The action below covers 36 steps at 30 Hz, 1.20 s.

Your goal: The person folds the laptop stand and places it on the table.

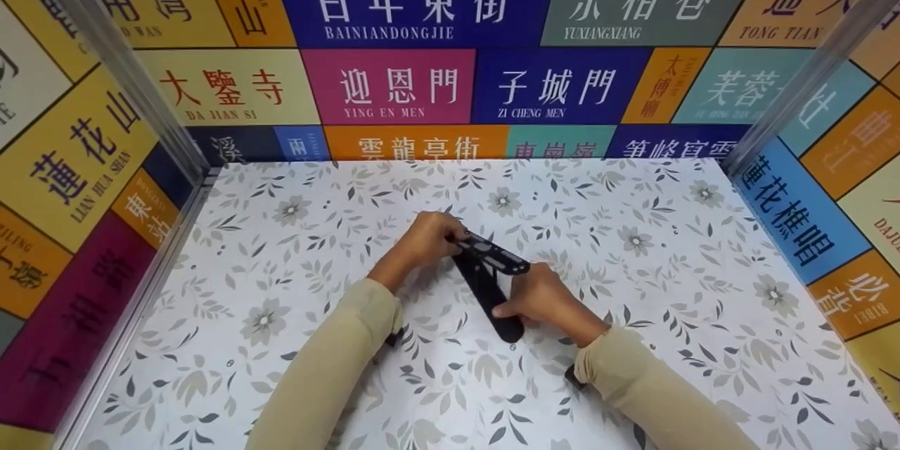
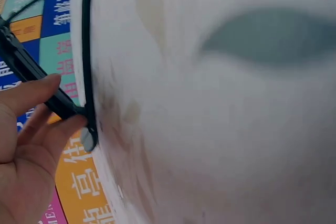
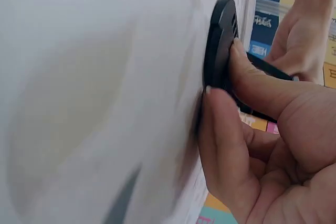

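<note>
A black folding stand (image 1: 484,290), two long flat arms joined at one end with a thin strut between them, is spread in a narrow V over the middle of the table. Pale grey patches mark its upper arm (image 1: 498,257). My left hand (image 1: 427,239) pinches the joined end; in the left wrist view, thumb and fingertips hold one arm (image 2: 32,67) near the joint. At the wider end, my right hand (image 1: 540,293) has its thumb on the lower arm. The right wrist view shows that thumb and fingers pinching the black arm (image 3: 219,45) close to the tabletop.
The table (image 1: 232,225) wears a white cover printed with grey leaves and flowers. Panels (image 1: 394,84) of coloured blocks with Chinese lettering rise along the back and both sides. Clear strips (image 1: 794,60) run up the corners. Small dark devices sit under both wrists.
</note>
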Each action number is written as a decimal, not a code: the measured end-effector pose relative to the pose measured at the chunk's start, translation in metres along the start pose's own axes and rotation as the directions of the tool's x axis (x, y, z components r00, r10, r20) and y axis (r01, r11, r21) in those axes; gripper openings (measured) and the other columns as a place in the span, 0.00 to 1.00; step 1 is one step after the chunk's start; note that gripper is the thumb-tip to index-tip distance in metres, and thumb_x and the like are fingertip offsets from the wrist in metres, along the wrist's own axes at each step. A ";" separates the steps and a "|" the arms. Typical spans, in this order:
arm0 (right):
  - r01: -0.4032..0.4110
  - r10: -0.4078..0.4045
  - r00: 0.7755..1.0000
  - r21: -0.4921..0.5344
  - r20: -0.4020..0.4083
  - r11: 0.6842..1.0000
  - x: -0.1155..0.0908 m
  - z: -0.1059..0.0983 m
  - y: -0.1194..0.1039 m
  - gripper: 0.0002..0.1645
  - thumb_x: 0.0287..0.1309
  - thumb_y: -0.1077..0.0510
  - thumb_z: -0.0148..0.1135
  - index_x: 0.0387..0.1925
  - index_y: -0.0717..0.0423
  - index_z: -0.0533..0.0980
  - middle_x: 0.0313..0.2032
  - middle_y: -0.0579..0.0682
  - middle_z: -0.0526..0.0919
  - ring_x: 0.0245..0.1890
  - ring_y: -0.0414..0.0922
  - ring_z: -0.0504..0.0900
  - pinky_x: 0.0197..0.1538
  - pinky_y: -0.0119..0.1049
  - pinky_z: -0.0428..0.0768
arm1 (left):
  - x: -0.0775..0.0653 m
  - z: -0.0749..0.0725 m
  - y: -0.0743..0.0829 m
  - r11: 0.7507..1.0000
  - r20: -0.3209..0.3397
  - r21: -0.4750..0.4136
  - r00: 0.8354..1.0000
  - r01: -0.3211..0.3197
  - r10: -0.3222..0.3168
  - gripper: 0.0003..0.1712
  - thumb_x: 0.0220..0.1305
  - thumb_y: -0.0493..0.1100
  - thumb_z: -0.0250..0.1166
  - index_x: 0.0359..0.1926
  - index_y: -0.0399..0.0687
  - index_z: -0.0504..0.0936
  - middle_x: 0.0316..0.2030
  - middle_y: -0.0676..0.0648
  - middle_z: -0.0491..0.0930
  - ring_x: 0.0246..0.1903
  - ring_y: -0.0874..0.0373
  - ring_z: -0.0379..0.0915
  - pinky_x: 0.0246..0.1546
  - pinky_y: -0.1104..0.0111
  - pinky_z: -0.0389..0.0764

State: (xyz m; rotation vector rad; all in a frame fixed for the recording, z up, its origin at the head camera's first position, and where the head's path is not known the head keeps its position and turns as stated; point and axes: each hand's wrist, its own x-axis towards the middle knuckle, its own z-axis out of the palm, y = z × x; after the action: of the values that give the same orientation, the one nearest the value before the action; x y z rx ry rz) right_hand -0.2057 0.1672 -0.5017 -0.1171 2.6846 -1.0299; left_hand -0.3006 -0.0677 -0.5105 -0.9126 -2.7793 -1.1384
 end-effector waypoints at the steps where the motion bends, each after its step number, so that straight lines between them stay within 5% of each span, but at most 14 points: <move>1: 0.002 -0.002 1.000 0.004 0.002 1.000 -0.001 0.002 0.000 0.24 0.30 0.50 0.89 0.15 0.55 0.79 0.09 0.46 0.77 0.10 0.41 0.75 0.17 0.33 0.72 | 0.001 0.000 -0.001 1.000 0.011 -0.004 1.000 -0.020 0.020 0.07 0.54 0.28 0.75 0.34 0.41 0.91 0.36 0.45 0.89 0.39 0.54 0.84 0.43 0.65 0.84; 13: 0.118 -0.121 0.992 -0.105 -0.029 0.987 -0.007 0.014 -0.004 0.25 0.37 0.47 0.87 0.18 0.54 0.76 0.12 0.45 0.74 0.13 0.41 0.73 0.24 0.36 0.73 | 0.023 0.008 0.000 0.979 0.076 0.001 0.976 -0.206 0.205 0.12 0.49 0.21 0.67 0.32 0.39 0.87 0.36 0.43 0.87 0.36 0.52 0.80 0.40 0.65 0.81; 21: 0.260 -0.283 0.959 -0.324 -0.027 0.910 -0.011 0.021 -0.002 0.26 0.47 0.42 0.80 0.22 0.54 0.73 0.19 0.49 0.73 0.21 0.53 0.75 0.30 0.49 0.77 | 0.030 0.013 0.000 0.983 0.099 -0.085 0.980 -0.163 0.172 0.16 0.47 0.17 0.63 0.30 0.38 0.85 0.37 0.43 0.86 0.37 0.55 0.78 0.40 0.69 0.79; 27: 0.341 -0.360 0.933 -0.342 0.011 0.875 -0.016 0.022 0.001 0.25 0.54 0.44 0.76 0.23 0.56 0.73 0.20 0.48 0.71 0.20 0.47 0.71 0.25 0.43 0.71 | 0.029 0.015 0.000 0.987 0.100 -0.083 0.984 -0.137 0.145 0.16 0.48 0.17 0.59 0.30 0.38 0.83 0.36 0.43 0.84 0.36 0.57 0.75 0.39 0.70 0.75; 32: 0.281 -0.257 0.957 -0.206 0.137 0.937 -0.008 0.013 0.004 0.23 0.57 0.43 0.74 0.23 0.55 0.76 0.16 0.45 0.75 0.16 0.41 0.73 0.21 0.35 0.71 | 0.021 0.019 0.010 0.996 0.045 -0.088 0.999 -0.023 0.027 0.16 0.51 0.18 0.57 0.32 0.38 0.83 0.38 0.44 0.87 0.39 0.56 0.78 0.42 0.69 0.78; 36: 0.161 -0.145 0.934 -0.022 0.325 0.987 0.006 -0.007 0.010 0.21 0.63 0.46 0.70 0.21 0.56 0.80 0.16 0.47 0.82 0.15 0.40 0.79 0.21 0.32 0.78 | 0.003 0.020 0.030 0.995 -0.104 -0.044 0.991 0.085 -0.089 0.20 0.53 0.21 0.59 0.40 0.42 0.90 0.41 0.44 0.89 0.44 0.51 0.84 0.49 0.61 0.84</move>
State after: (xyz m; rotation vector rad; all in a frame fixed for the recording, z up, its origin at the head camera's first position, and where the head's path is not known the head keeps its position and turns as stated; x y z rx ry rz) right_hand -0.2129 0.1781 -0.5049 -0.4698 2.4291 -0.8979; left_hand -0.2836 -0.0363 -0.5052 -0.7171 -2.7459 -1.2192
